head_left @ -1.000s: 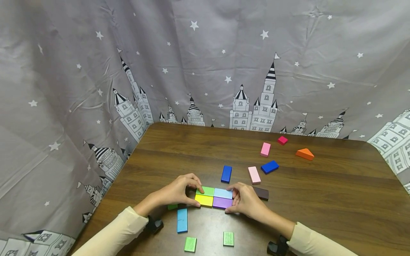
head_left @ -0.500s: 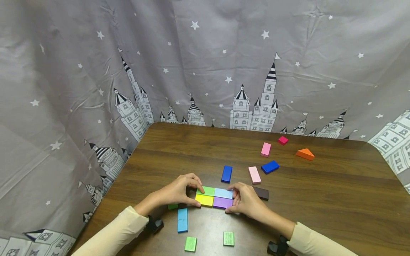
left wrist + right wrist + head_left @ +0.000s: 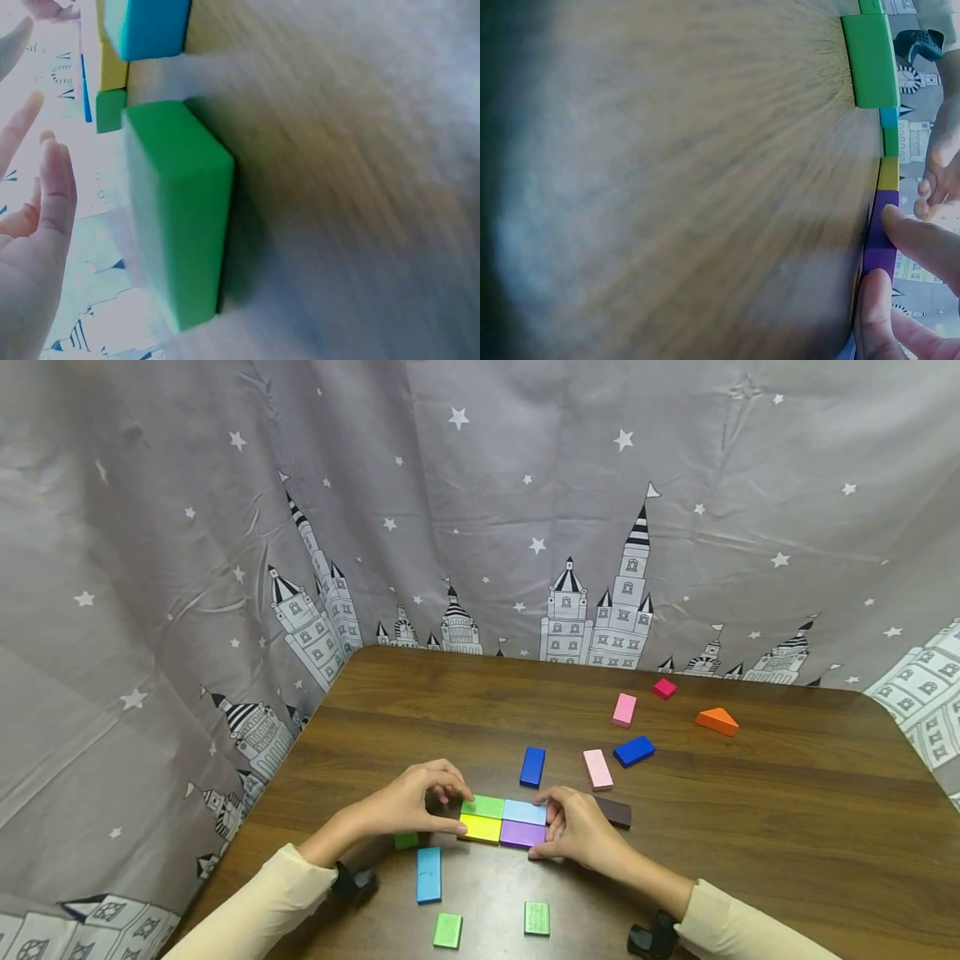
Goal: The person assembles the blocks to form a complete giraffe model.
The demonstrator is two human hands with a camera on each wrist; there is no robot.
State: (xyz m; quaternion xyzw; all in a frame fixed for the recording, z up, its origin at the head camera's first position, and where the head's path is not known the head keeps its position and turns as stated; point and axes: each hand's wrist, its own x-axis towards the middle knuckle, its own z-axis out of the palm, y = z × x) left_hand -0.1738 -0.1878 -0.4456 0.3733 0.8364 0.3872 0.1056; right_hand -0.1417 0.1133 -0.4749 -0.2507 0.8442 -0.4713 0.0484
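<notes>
Four-colour rectangle of flat wooden blocks lies mid-table: green block (image 3: 483, 807) and yellow block (image 3: 480, 828) on the left, light blue block (image 3: 525, 812) and purple block (image 3: 523, 834) on the right, edges meeting. My right hand (image 3: 579, 831) grips the right end, thumb at the purple block's near corner, a finger at the light blue block's far corner. In the right wrist view, fingertips press the purple block (image 3: 880, 229). My left hand (image 3: 405, 802) hovers at the left end, thumb and fingers spread; the left wrist view shows its fingers (image 3: 56, 180) away from the blocks.
Nearer me lie a blue block (image 3: 429, 875) and two green squares (image 3: 447, 931); another green block (image 3: 406, 841) sits under the left wrist. Beyond are blue blocks (image 3: 532, 767), pink blocks (image 3: 597, 769), a red block (image 3: 664, 688) and an orange triangle (image 3: 717, 721). A dark brown block (image 3: 613, 812) lies beside the right hand.
My left hand has loosened from the left end of the rectangle and shifted slightly left, its thumb lifting. The right hand and the blocks stay put.
</notes>
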